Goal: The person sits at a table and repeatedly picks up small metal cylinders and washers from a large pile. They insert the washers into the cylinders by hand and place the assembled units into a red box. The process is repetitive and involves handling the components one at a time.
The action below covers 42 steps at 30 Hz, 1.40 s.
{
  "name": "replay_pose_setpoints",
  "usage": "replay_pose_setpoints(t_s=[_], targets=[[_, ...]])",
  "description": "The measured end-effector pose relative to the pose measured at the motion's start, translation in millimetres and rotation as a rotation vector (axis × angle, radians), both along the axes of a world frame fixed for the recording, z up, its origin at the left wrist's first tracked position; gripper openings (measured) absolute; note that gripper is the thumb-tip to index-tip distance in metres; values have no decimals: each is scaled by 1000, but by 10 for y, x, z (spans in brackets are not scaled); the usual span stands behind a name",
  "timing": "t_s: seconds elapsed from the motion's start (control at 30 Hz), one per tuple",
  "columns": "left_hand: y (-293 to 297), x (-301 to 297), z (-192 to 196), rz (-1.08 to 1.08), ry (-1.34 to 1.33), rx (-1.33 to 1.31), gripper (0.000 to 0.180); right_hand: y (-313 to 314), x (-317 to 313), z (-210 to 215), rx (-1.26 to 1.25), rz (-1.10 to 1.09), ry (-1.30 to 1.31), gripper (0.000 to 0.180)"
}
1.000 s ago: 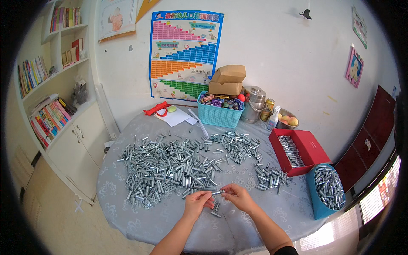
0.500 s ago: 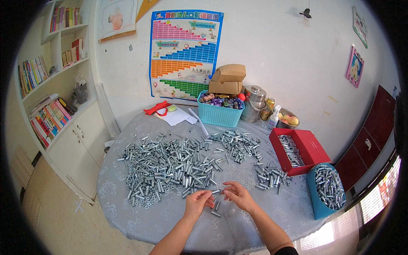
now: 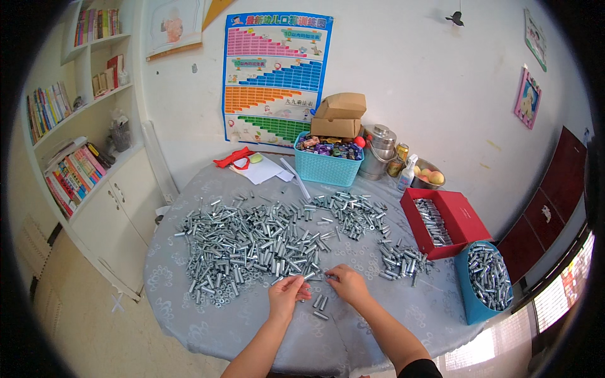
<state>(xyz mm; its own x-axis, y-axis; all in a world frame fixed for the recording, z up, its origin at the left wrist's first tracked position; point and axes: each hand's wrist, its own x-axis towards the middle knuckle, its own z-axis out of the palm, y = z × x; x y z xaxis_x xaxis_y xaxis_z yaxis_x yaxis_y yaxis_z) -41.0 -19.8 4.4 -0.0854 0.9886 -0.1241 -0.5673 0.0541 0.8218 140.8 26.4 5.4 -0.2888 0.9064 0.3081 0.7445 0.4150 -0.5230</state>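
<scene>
Near the table's front edge, my left hand [image 3: 288, 297] pinches a short silver metal tube [image 3: 309, 276] between thumb and fingertips. Just to its right my right hand [image 3: 347, 285] has its fingertips closed together; whatever is between them is too small to make out. A gap separates the right fingertips from the tube's end. Below and between the hands, several loose metal tubes [image 3: 321, 315] lie on the grey cloth. A large heap of metal tubes [image 3: 252, 242], with small rings at its front, spreads beyond the left hand.
Smaller metal piles [image 3: 403, 261] lie to the right, beside a red box [image 3: 421, 234] and a blue basket [image 3: 469, 296] of assembled pieces. A turquoise basket [image 3: 324, 170], a steel pot [image 3: 378, 154], a spray bottle [image 3: 407, 173] and a fruit bowl [image 3: 428, 183] stand along the back.
The tube in my left hand has moved slightly up and left. My right hand has drawn back from its end and its fingers have closed in.
</scene>
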Motion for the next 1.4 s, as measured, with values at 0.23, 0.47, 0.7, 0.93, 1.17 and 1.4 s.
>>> replay_pose_setpoints(t_s=[0.23, 0.47, 0.7, 0.93, 1.17, 1.4], targets=[[-12, 2, -12, -39, -6, -12, 16, -41, 5, 153, -414, -28, 552, 20], [-23, -2, 0, -123, 0, -22, 16, -115, -2, 198, -392, 163, 762, 20], [-22, 5, -27, -182, 13, 0, 15, -167, 11, 275, -196, 155, 521, 13], [-68, 83, -7, -255, 167, 139, 16, -197, 62, 289, -588, -70, 355, 45], [-58, 46, -6, -203, 39, 47, 17, -241, 41, 319, -456, 41, 662, 33], [-51, 41, 15, -115, -24, 24, 16, -264, 170, 240, -620, 173, 568, 26]])
